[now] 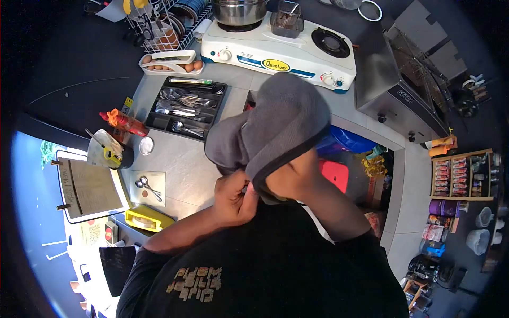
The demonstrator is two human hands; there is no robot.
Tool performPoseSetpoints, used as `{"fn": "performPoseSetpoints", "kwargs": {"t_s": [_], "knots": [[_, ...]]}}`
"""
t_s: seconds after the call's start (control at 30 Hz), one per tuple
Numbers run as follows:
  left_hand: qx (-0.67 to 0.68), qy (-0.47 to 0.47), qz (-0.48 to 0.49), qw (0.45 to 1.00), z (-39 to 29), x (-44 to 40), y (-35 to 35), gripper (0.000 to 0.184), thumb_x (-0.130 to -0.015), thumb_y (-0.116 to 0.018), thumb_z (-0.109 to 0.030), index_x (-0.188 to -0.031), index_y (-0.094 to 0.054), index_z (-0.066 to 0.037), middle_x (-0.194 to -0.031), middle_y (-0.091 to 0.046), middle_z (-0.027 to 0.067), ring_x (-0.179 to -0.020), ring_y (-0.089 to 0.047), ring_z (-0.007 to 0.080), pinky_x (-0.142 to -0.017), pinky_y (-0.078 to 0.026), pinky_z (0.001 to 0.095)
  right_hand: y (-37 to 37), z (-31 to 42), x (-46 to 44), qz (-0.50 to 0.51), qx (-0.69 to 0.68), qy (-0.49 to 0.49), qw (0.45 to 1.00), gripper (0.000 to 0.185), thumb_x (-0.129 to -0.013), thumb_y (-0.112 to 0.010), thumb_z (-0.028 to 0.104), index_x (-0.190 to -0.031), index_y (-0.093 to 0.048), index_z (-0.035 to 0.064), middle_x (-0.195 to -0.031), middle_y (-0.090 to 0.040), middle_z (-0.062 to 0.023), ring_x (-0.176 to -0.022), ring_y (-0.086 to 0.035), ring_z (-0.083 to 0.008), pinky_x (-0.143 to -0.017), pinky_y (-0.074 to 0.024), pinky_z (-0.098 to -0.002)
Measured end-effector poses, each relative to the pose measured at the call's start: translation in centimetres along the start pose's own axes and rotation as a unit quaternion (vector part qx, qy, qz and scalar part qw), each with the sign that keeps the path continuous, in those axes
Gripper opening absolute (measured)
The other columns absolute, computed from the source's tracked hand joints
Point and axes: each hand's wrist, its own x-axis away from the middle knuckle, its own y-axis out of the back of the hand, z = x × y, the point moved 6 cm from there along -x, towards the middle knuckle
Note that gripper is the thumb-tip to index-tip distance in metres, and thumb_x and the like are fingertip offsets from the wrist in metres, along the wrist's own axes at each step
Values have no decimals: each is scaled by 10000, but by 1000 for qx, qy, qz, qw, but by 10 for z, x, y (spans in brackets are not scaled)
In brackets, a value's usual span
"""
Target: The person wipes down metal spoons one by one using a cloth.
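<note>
A dark grey cloth (286, 119) is bunched up in front of my chest, above the gap beside the counter. My left hand (233, 199) is closed, with its thumb and fingers pinching the lower left edge of the cloth. My right hand (291, 177) reaches into the folds from below, and the cloth covers its fingers. Whether anything else is inside the cloth is hidden. Just left of the cloth, a black cutlery tray (154, 121) with spoons and forks rests on the counter. Two spoons (148, 186) lie on a pale square near my left forearm.
A white two-burner stove (275, 53) with a steel pot (238, 11) stands at the back. To its right is a steel oven (395, 100). Eggs in a white holder (169, 58), red-orange sauce bottles (124, 122) and a clipboard menu (93, 188) are on the left.
</note>
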Motion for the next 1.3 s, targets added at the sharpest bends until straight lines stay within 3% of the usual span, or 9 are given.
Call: {"fn": "performPoseSetpoints", "kwargs": {"t_s": [0.1,0.2,0.4,0.43,0.63,0.73,0.9,1.13,1.3], "knots": [[-79,-100,-161,979,41,39,-20,295,-845,-614,-66,-1128,-632,19,-845,-672,121,-745,-684,221,-671,-506,311,-22,10,5,-48,49,-40,997,429,-739,-749,161,-1125,-611,35,-1175,-583,-170,-1110,-555,-362,-973,-414,-459],[-3,-54,36,998,0,8,5,279,-830,-572,-36,-1097,-627,20,-859,-653,162,-766,-688,228,-686,-510,336,-23,14,1,-21,50,-12,998,605,-750,-788,218,-1262,-517,42,-1320,-498,-184,-1242,-467,-364,-1065,-329,-479],[-42,-122,7,992,-32,-21,6,207,-818,-510,2,-985,-632,9,-786,-632,150,-683,-669,251,-625,-496,316,-11,22,9,20,268,41,962,560,-718,-802,207,-1196,-574,24,-1274,-536,-179,-1186,-515,-361,-1013,-370,-519],[-51,-129,13,990,-33,-22,6,199,-821,-510,5,-980,-629,7,-769,-624,146,-663,-662,251,-605,-488,314,-19,10,15,-33,111,-13,993,506,-739,-784,242,-1166,-607,37,-1270,-547,-172,-1196,-509,-367,-1039,-348,-528],[-20,33,81,996,-19,-16,6,47,-880,-539,-3,-904,-575,-22,-640,-534,101,-552,-575,218,-525,-429,323,15,8,34,-55,256,-46,964,480,-851,-678,202,-1277,-522,44,-1265,-560,-153,-1196,-524,-331,-1040,-373,-482],[-21,34,79,996,-35,-31,21,168,-916,-536,-22,-752,-503,-27,-580,-457,76,-498,-474,190,-489,-370,311,17,19,23,-48,133,-125,982,371,-929,-587,269,-1230,-540,57,-1228,-576,-130,-1156,-554,-268,-983,-433,-409],[-83,63,105,989,-43,-53,55,315,-960,-536,-137,-673,-489,-16,-572,-447,48,-475,-407,139,-471,-294,293,5,32,16,80,398,-118,906,309,-927,-574,279,-1143,-589,58,-1152,-602,-146,-1096,-582,-283,-966,-437,-423],[-126,17,37,991,-60,-56,51,192,-865,-636,-18,-691,-555,-10,-590,-530,96,-471,-513,226,-474,-380,299,16,25,33,-66,383,39,921,407,-800,-683,238,-1156,-610,55,-1190,-592,-174,-1154,-542,-360,-1026,-371,-512],[-60,50,61,995,-57,-53,56,240,-890,-645,-53,-676,-542,-15,-578,-530,60,-497,-469,113,-486,-361,265,32,27,20,-6,337,-25,941,438,-789,-701,213,-1191,-606,68,-1277,-548,-189,-1235,-477,-386,-1086,-292,-527]]}}
